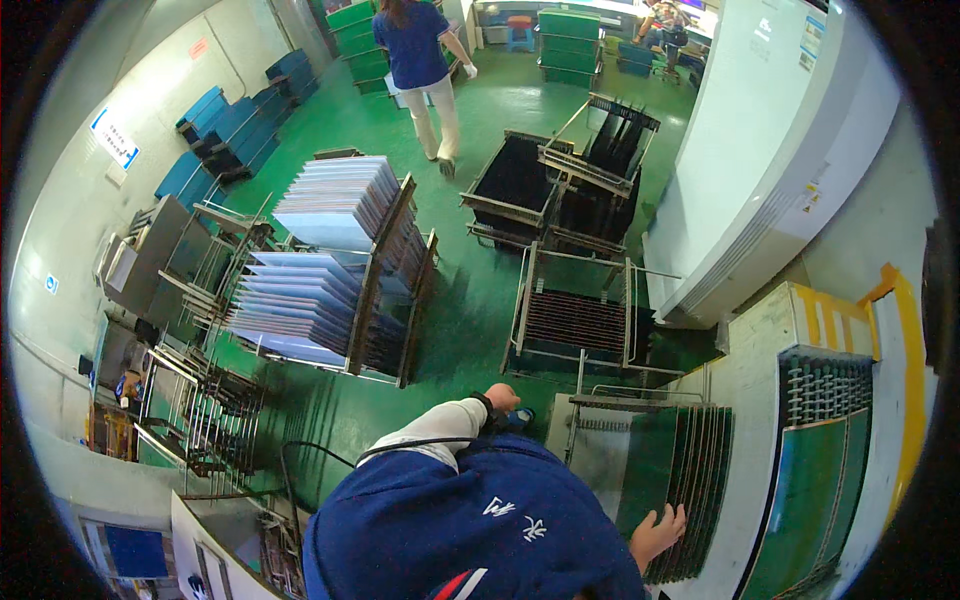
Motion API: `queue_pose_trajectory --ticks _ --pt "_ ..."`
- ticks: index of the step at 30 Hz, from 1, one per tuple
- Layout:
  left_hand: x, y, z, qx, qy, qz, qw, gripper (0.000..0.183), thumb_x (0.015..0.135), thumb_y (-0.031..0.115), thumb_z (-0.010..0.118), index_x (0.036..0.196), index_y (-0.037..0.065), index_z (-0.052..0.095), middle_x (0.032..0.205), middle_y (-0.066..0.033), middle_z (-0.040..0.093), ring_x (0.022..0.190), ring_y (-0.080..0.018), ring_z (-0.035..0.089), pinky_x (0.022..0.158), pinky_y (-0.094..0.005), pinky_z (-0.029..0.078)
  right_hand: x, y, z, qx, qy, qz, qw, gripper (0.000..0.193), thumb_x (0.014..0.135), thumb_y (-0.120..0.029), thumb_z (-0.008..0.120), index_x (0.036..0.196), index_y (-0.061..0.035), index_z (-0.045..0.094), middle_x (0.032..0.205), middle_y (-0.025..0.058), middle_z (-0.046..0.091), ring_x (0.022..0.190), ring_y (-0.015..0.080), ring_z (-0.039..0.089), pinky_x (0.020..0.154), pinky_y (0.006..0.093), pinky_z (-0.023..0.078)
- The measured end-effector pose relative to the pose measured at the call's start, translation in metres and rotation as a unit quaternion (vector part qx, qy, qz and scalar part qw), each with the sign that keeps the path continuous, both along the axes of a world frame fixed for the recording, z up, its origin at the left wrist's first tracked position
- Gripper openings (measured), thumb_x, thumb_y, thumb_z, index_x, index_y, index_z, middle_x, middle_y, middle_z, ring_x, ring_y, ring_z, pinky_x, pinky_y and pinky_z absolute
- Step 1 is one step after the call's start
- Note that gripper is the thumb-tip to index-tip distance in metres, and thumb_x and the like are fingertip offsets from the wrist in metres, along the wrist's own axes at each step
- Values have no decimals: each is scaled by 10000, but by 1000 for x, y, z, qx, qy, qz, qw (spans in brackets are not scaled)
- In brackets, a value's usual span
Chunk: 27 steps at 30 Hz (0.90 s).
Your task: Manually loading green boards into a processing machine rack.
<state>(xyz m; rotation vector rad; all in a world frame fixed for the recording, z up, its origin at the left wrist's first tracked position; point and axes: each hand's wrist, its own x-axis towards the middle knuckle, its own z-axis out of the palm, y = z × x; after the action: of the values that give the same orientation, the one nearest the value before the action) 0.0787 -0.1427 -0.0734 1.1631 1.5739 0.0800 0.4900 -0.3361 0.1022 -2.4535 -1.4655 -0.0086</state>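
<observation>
My right hand (658, 535), its fingers apart, is at the edges of several thin green panels (690, 470) that stand upright in a rack. Whether the fingertips touch the panels I cannot tell. Nothing shows in that hand. My left hand (502, 397) hangs ahead of my body, above the floor, with a dark band at the wrist. It looks rounded, but its fingers are turned away from view. A dark cable (420, 442) runs across my left sleeve. Right of the panel rack, a larger green board (815, 490) stands at a machine opening with rollers.
Racks of pale blue panels (300, 300) stand ahead on the left. Metal racks with dark panels (575, 320) are ahead on the right, beside a tall white cabinet (740, 130). A person (415, 60) in a blue top is on the green floor (460, 330) farther off.
</observation>
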Motion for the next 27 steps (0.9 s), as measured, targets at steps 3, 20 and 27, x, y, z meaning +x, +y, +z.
queue_pose_trajectory --ticks 3,20,27 --pt "-2 1 5 19 -2 4 1000 300 777 271 565 828 -13 647 747 -92 660 614 -205 647 544 -329 512 -2 1 -4 0 9 -12 1000 310 727 -91 626 1016 8 577 1180 122 462 1113 322 409 911 448 355" --pt "-35 3 5 43 11 -46 998 335 799 295 574 813 -31 651 714 -101 645 587 -199 621 563 -332 515 -19 23 4 -53 102 -89 989 218 783 -92 598 957 9 513 870 182 558 829 358 548 683 450 425" --pt "-47 7 -2 22 -6 16 1000 327 744 320 578 781 11 677 699 -106 660 634 -225 640 652 -335 505 1 28 -24 -121 50 -89 987 215 769 -141 621 906 14 566 844 193 604 811 372 579 692 441 442"
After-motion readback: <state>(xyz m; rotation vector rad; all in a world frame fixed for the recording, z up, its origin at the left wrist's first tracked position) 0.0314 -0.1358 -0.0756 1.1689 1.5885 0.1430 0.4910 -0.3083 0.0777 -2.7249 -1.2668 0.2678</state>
